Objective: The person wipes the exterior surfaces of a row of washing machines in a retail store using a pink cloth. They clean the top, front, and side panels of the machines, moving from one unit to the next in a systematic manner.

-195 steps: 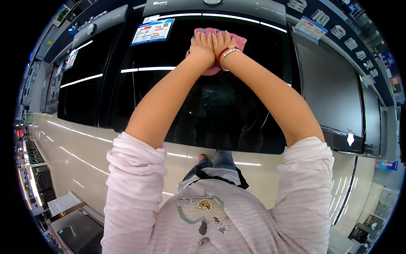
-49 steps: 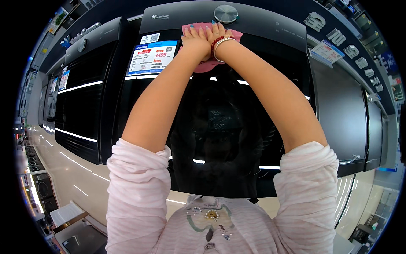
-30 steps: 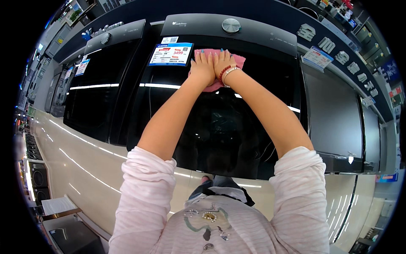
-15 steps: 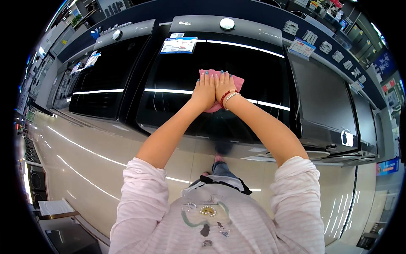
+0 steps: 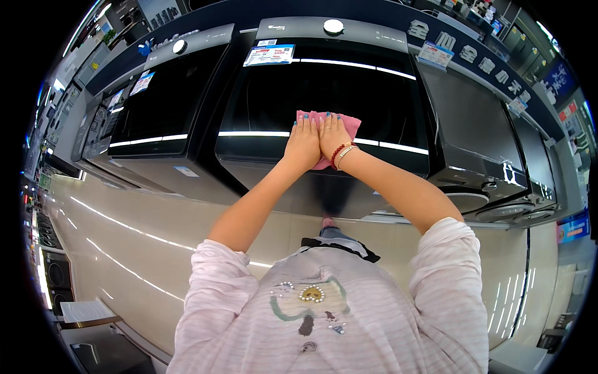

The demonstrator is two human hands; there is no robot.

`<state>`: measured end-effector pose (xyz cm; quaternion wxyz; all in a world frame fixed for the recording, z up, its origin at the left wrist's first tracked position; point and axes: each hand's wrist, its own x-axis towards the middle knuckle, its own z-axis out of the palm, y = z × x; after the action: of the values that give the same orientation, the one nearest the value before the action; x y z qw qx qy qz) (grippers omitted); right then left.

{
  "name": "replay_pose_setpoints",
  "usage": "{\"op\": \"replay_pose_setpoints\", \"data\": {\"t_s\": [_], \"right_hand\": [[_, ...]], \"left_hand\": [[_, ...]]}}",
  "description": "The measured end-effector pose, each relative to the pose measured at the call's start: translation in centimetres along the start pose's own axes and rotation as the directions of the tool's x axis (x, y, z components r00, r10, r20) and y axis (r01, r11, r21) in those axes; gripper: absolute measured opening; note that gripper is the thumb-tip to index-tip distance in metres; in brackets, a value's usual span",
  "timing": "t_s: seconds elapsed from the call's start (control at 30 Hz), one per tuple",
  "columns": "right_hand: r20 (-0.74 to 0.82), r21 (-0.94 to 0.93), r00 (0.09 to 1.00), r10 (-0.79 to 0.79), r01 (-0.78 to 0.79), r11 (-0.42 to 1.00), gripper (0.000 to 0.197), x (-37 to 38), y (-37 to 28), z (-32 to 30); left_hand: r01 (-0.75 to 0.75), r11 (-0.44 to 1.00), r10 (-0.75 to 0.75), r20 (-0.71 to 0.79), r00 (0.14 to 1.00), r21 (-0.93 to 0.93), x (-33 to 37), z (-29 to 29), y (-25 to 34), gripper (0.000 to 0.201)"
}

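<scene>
A pink cloth [image 5: 353, 125] lies on the glossy black lid [image 5: 261, 100] of a top-loading washing machine, close to the lid's front edge. My left hand [image 5: 303, 144] rests flat on it with the fingers stretched out and pointing away from me. Beside it, touching along the thumbs, my right hand [image 5: 334, 138] presses on the same cloth, its fingers straight as well. A red bead bracelet [image 5: 340, 153] circles my right wrist. Both palms and the middle of the cloth are hidden under the hands.
A price card [image 5: 269, 55] lies at the lid's far left, below a panel with a round knob [image 5: 334, 27]. Another black-lidded washer [image 5: 168, 100] stands on the left. To the right is a grey front-loading machine [image 5: 473, 124]. Tiled floor [image 5: 149, 224] stretches behind me.
Both hands and the cloth have slid toward me, nearer the lid's front edge. The view has shifted slightly, and more of the machine's front shows.
</scene>
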<state>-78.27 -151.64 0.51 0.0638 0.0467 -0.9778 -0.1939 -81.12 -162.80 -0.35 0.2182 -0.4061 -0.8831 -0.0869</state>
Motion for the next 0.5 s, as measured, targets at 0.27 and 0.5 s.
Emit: {"op": "replay_pose_setpoints", "data": {"t_s": [0.27,0.5], "right_hand": [[-0.324,0.631,0.933,0.158,0.089,0.77,0.039,-1.9,0.3,0.5],[-0.385,0.631,0.896,0.222,0.08,0.772,0.043,-1.0,1.1,1.9]], "left_hand": [[0.078,0.941,-0.092,-0.026,0.995,-0.331,-1.0,-0.8,-0.8,0.043],[0.153,0.973,-0.16,-0.026,0.987,-0.174,0.3,-1.0,0.7,0.039]]}}
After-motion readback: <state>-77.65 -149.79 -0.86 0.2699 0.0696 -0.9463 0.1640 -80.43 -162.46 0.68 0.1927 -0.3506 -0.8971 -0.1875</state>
